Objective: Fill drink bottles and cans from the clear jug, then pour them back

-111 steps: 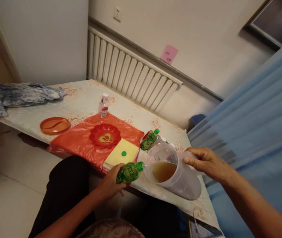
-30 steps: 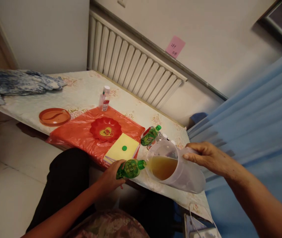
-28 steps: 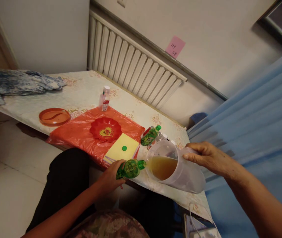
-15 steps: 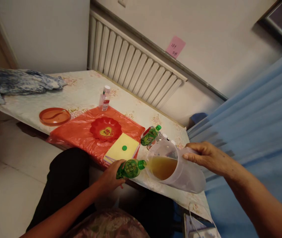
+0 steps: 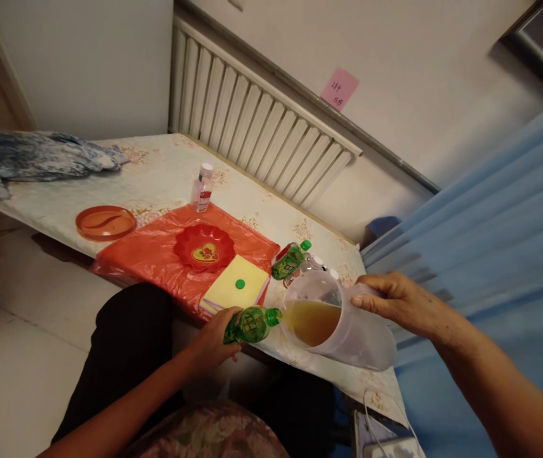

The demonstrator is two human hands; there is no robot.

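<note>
My left hand [image 5: 214, 340] is wrapped round a green-labelled drink bottle [image 5: 251, 324], tilted with its uncapped mouth at the lip of a translucent plastic pitcher [image 5: 369, 343]. My right hand [image 5: 395, 299] grips the pitcher by its upper side, thumb on the near face. The pitcher leans towards the bottle, and amber liquid [image 5: 316, 322] lies inside near its mouth. Whether the liquid is flowing, and which way, I cannot tell. Close to my left hand, a green cap [image 5: 240, 284] rests on a pad of yellow paper [image 5: 233, 292].
Behind the pitcher stands a second green bottle [image 5: 290, 259], capped, beside small clear containers. A red scalloped dish [image 5: 188, 245] sits on an orange plastic bag [image 5: 133, 257]. Farther left are an orange round lid [image 5: 105, 222] and a clear bottle [image 5: 202, 189]. A blue curtain [image 5: 495, 254] hangs at right.
Both hands, the bottle and the pitcher hold almost the same positions. Only a very slight shift of the camera view shows.
</note>
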